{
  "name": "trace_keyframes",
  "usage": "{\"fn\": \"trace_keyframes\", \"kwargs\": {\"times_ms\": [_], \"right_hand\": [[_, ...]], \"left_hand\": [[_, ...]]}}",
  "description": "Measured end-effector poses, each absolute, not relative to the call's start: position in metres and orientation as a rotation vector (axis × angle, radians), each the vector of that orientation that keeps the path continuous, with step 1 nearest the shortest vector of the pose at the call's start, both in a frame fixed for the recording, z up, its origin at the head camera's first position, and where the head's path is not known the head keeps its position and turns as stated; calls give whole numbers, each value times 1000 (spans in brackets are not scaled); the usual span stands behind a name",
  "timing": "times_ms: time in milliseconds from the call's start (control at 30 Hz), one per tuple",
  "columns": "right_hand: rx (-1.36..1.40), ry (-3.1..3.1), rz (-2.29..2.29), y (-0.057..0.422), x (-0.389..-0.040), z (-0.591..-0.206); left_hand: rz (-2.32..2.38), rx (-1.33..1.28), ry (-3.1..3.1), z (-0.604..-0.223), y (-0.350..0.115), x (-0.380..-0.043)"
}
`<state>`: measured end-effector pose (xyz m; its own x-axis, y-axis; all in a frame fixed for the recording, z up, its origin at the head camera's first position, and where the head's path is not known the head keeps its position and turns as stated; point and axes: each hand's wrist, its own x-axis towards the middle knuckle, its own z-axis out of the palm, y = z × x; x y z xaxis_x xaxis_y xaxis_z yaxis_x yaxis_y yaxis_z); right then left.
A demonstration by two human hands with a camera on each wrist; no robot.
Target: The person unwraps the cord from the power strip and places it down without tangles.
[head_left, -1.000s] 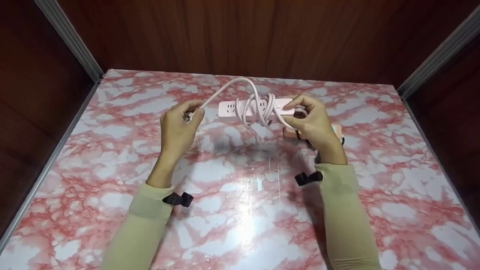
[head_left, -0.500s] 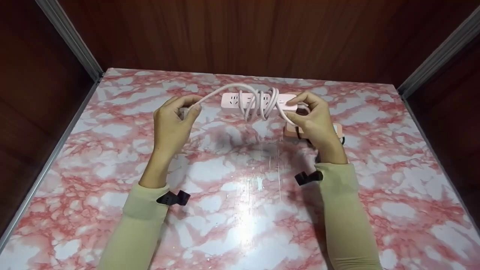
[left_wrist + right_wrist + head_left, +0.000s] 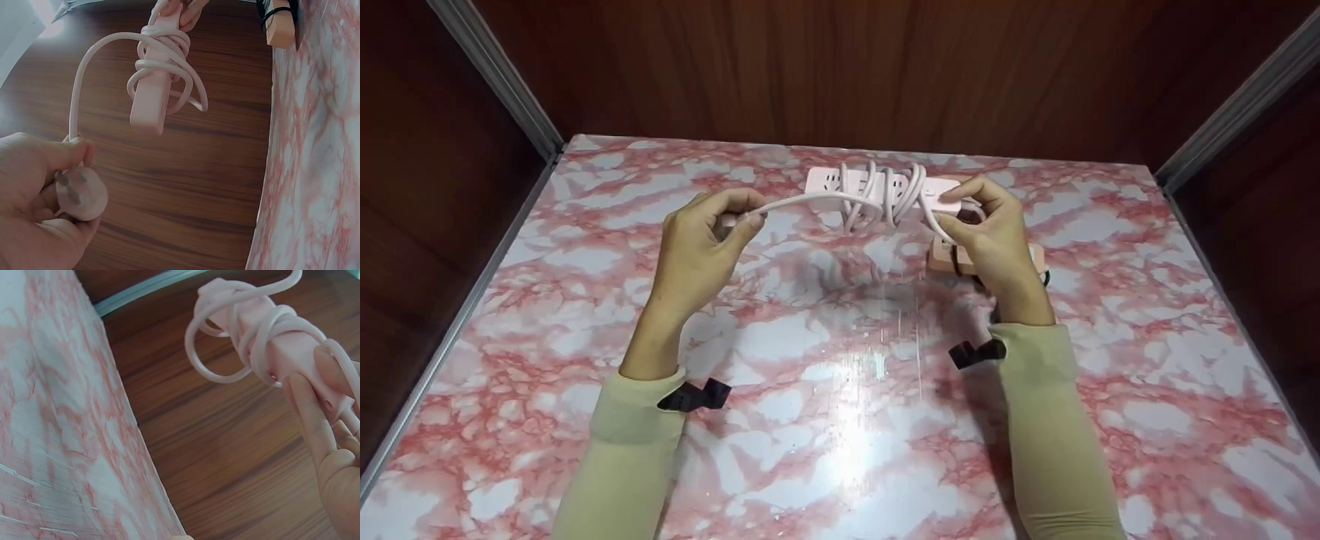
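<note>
A pink power strip (image 3: 825, 180) is held up above the table, its pale cord (image 3: 916, 187) looped loosely around it several times. My right hand (image 3: 990, 232) grips the strip's right end between thumb and fingers, as the right wrist view also shows. At the left, my left hand (image 3: 697, 247) pinches the cord's free end by the plug (image 3: 82, 194), whose metal prongs face the camera in the left wrist view. From there the cord arcs across to the loops. The plug is mostly hidden by my fingers in the head view.
An orange power strip (image 3: 943, 259) with a black cord lies on the table behind my right hand. The red-and-white marbled table (image 3: 795, 420) ends at a dark wood panel (image 3: 840, 75) at the back, with metal-edged panels on both sides.
My left hand has shifted left and toward me with the plug. The strip has risen toward the back, and the cord's arc has dropped flatter across its front. The loops sit wider apart.
</note>
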<state>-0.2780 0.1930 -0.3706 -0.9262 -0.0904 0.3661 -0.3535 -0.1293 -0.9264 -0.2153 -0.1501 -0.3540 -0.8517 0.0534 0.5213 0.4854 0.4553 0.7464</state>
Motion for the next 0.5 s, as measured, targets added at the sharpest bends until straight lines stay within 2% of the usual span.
{"fn": "trace_keyframes", "kwargs": {"times_ms": [500], "right_hand": [[421, -1826, 2251, 194, -279, -369]], "left_hand": [[-1238, -846, -2401, -353, -155, -211]]}}
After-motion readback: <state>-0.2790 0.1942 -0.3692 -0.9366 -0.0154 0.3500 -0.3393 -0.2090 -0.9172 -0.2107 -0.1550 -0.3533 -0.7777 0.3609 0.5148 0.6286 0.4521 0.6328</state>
